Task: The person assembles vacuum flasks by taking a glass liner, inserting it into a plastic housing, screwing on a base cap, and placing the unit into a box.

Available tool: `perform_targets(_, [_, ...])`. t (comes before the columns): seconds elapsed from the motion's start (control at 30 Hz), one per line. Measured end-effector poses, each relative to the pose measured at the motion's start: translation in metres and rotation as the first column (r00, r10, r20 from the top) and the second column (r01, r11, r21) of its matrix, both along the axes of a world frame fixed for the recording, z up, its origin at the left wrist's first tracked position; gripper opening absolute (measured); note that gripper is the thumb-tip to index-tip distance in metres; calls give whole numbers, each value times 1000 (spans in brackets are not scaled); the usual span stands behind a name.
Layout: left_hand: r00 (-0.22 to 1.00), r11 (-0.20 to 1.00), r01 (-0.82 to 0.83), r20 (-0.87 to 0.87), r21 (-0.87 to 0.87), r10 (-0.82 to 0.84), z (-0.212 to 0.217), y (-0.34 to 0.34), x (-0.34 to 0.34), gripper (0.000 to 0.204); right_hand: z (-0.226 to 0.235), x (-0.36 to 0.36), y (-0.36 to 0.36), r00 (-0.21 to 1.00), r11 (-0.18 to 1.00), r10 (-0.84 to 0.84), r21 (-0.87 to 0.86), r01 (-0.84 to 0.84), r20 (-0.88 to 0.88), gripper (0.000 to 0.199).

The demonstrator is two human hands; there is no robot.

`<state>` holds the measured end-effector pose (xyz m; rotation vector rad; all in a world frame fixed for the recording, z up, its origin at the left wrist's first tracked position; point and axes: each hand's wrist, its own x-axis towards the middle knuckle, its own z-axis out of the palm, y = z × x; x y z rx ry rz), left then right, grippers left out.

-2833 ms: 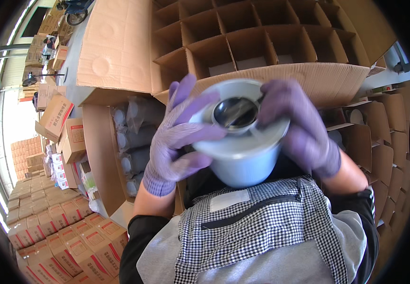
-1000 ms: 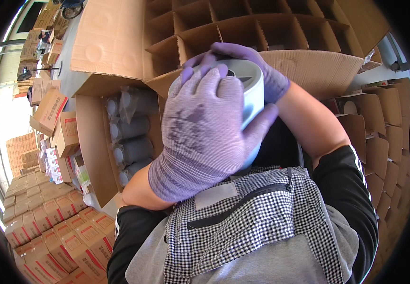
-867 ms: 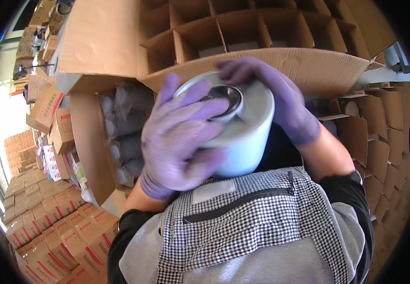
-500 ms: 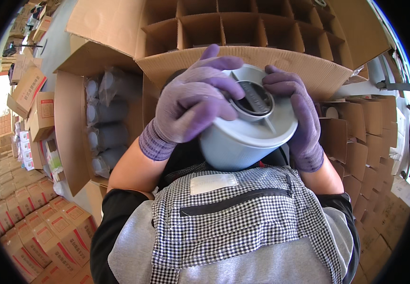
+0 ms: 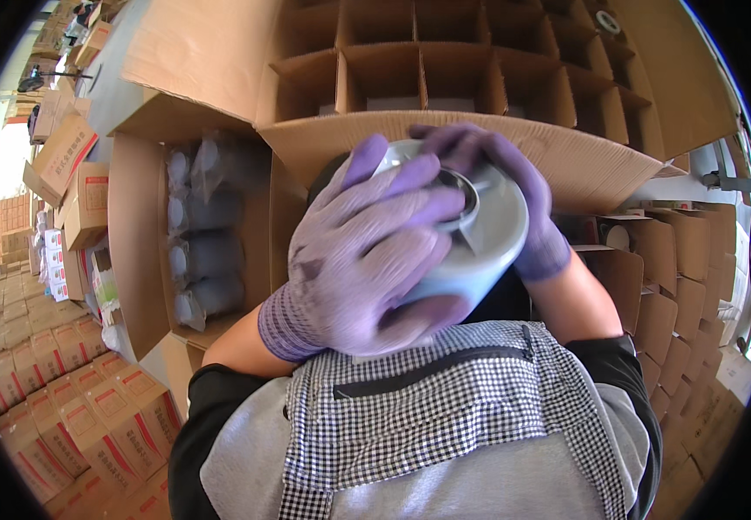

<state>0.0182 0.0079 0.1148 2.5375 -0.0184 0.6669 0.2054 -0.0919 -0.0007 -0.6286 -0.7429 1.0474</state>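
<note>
Bucket [image 5: 473,293] clasped at its far side by the right hand [image 5: 514,191]! Left hand [image 5: 367,251] splayed over the lid [image 5: 491,217]; blur hides whether that grip is closed.

The bare forearms [image 5: 585,299] angle inward and upward. The gloved left hand [image 5: 362,256] shows its back — fingers spread, slightly bent, thumb nearest the body — while the right hand [image 5: 514,186] arches opposite, fingers bent inward.
</note>
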Motion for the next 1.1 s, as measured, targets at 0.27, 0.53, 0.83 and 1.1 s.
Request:
perform_targets(0.27, [979, 712, 200, 108, -672, -173, -44, 18, -7, 56, 47, 18, -73, 881, 976, -192, -8, 217, 433, 26])
perform_targets(0.53, [661, 805, -150, -664, -574, -350, -116, 11, 0, 93, 79, 18, -238, 139, 912, 73, -123, 390, 988, 45])
perform_targets(0.83, [600, 705, -228, -667, -672, -442, -144, -29, 35, 99, 140, 7, -250, -640, 930, -306, 364, -43, 704, 33])
perform_targets(1.1, [643, 762, -361, -735, -538, -215, -106, -42, 8, 70, 125, -13, -258, 848, 319, 382, -913, 253, 368, 30])
